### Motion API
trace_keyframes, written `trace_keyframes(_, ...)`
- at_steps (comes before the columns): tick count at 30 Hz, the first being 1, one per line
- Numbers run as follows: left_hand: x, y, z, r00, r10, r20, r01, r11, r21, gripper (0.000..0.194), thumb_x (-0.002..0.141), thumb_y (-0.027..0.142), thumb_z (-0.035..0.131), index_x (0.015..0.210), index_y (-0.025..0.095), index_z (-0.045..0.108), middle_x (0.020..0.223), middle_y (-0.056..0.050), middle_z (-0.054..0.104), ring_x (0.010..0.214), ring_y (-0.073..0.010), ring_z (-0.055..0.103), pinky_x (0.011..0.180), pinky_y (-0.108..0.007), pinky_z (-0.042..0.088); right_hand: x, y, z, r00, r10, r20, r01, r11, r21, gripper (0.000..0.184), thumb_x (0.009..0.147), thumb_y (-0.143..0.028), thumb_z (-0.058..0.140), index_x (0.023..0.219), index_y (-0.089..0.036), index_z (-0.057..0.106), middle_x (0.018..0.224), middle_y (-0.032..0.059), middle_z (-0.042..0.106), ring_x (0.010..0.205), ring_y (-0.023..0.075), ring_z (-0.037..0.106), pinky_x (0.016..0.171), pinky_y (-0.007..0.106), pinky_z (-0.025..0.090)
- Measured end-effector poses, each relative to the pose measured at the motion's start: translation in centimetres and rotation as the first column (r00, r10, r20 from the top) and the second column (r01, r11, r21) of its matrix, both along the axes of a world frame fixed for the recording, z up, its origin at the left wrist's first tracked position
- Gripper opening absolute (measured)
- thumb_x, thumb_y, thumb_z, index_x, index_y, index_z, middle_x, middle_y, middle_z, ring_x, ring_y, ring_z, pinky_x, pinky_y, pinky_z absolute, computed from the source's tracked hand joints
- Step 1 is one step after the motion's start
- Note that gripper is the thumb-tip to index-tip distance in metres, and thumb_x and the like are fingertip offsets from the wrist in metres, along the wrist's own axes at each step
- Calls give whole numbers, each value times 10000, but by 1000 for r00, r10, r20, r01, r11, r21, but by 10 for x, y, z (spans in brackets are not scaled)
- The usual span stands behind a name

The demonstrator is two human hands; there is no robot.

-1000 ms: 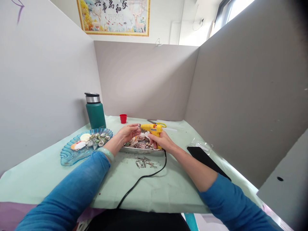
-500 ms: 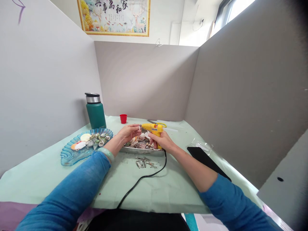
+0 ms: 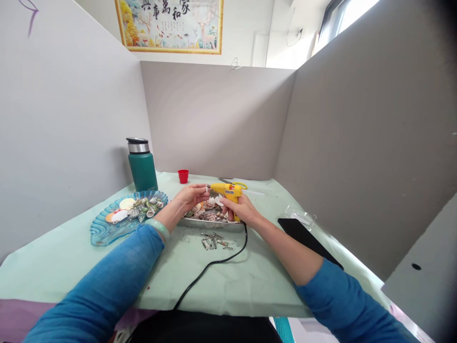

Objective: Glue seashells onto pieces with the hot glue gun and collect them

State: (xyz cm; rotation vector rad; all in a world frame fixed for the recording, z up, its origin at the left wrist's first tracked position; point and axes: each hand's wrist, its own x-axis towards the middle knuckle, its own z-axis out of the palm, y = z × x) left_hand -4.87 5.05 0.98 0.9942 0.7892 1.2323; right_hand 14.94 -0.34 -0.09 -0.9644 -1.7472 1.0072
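Note:
My right hand [image 3: 240, 208] is wrapped round the grip of a yellow hot glue gun [image 3: 225, 189], whose nozzle points left. Between the fingertips of my left hand [image 3: 193, 196] is a small whitish piece [image 3: 207, 189], right at the nozzle tip; its kind is too small to make out. Both hands are above a metal tray [image 3: 210, 224] holding many seashells [image 3: 210, 214], partly hidden by the hands. In front of the tray lies a loose pile of small silvery metal clips or pins [image 3: 214, 241]. A black cord [image 3: 210, 263] runs from the gun to the table's front edge.
On the left, a blue shell-shaped dish [image 3: 103, 231] holds shells, with a green bottle [image 3: 142, 166] behind it. A red cup [image 3: 183, 176] and yellow-handled scissors [image 3: 239, 185] are at the back. A black flat object [image 3: 309, 242] and clear plastic packaging [image 3: 300, 213] lie right. Grey partitions [image 3: 217, 119] surround the table.
Almost nothing differs. Both hands, the glue gun and the small piece stay in nearly the same place.

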Motion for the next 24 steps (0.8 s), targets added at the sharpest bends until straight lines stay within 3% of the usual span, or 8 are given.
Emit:
trace_keyframes(11,0,1,2,999,44,29,-43,999,-29,154,775,-20,553,883,77,603,660,-61,662,561,-127,655,601,-223,559,0,-1,1,999,32,-7,-32,999,-12,350,749,-472,619,630,-143,609,423,-10,554,350,87,480,395,206,381)
trace_keyframes(24,-1,1,-1,1000,-17,-7,17,1000,-19,195,766,-17,567,935,73,604,664,-74,674,545,-131,651,587,-237,559,-1,-3,3,1000,3,-10,-3,1000,-15,375,771,-468,605,577,-146,603,390,-10,534,342,85,458,399,205,370)
